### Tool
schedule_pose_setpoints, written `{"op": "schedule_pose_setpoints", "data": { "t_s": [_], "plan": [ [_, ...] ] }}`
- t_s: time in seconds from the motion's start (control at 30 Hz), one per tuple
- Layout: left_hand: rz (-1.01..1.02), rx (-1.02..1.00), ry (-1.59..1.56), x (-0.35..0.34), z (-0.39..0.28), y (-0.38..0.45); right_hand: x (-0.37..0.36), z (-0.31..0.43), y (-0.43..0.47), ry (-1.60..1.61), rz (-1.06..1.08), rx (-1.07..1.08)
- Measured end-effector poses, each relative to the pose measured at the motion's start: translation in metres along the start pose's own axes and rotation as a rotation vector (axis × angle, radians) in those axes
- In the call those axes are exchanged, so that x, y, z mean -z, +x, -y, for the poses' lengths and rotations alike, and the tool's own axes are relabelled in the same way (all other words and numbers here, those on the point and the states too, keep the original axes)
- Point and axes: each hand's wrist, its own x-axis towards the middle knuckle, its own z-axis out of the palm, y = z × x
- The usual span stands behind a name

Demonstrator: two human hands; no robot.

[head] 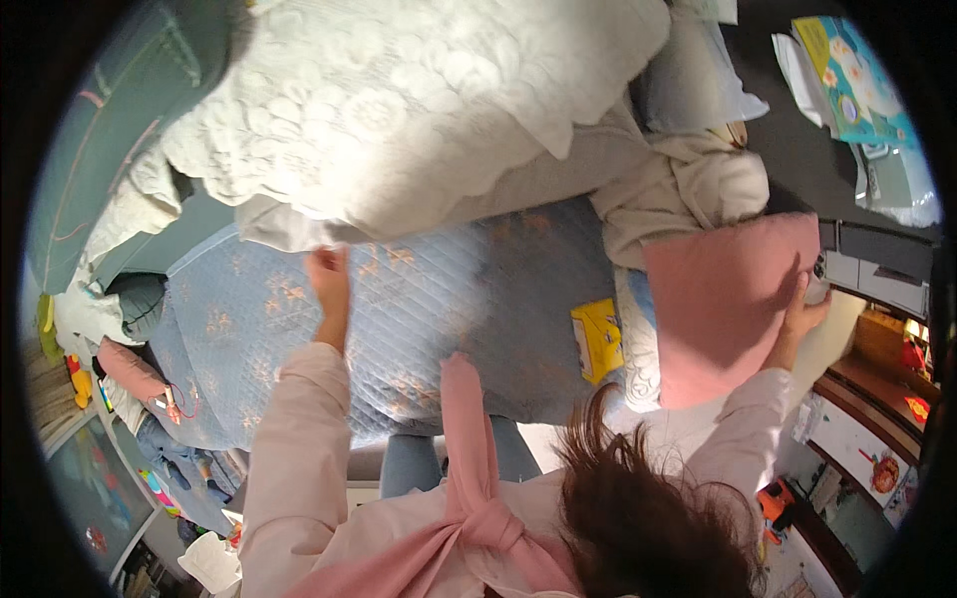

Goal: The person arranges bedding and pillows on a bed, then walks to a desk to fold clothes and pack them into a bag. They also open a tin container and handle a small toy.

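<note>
My left hand (327,280) has its curled fingers at the hem of a pale grey cloth (284,228). This cloth hangs out from beneath a white quilt with a raised floral pattern (404,97). Under both spreads a blue quilted bed cover with orange motifs (419,314). On the right, my right hand (804,318) grips the outer edge of a pink pillow (729,314), thumb and fingers apart around it. A white embossed pillow (641,359) lies partly hidden below the pink one. Close by on the blue cover is a yellow packet (597,340).
A crumpled beige cloth (684,179) adjoins the pink pillow. Teal packaging (852,82) sits on a dark surface at upper right. Another person (161,441) is at the far left, near a second pink pillow (131,371). An orange toy (775,502) stands at lower right.
</note>
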Motion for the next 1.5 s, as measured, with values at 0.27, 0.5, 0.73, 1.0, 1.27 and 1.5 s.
{"op": "schedule_pose_setpoints", "data": {
  "t_s": [0.27,0.5,0.73,1.0,1.27,1.5],
  "plan": [
    [1.191,-0.039,0.032,-0.210,-0.076,-0.282,-0.020,-0.109,0.015,-0.109,0.772,-0.134],
    [1.338,0.068,0.442,-0.275,-0.123,-0.324,-0.013,-0.117,-0.005,0.122,0.817,-0.098],
    [0.996,0.313,0.231,-0.305,-0.088,-0.347,-0.033,-0.161,0.005,0.163,0.908,-0.378],
    [0.774,0.446,-0.191,-0.322,-0.059,-0.287,0.099,0.002,-0.009,0.384,0.758,-0.208],
    [1.192,0.159,-0.007,-0.337,-0.028,-0.284,0.177,0.135,-0.082,0.386,0.544,-0.389],
    [1.070,0.445,-0.196,-0.233,0.028,-0.235,0.030,0.150,-0.158,-0.182,0.490,-0.072]
  ]
}}
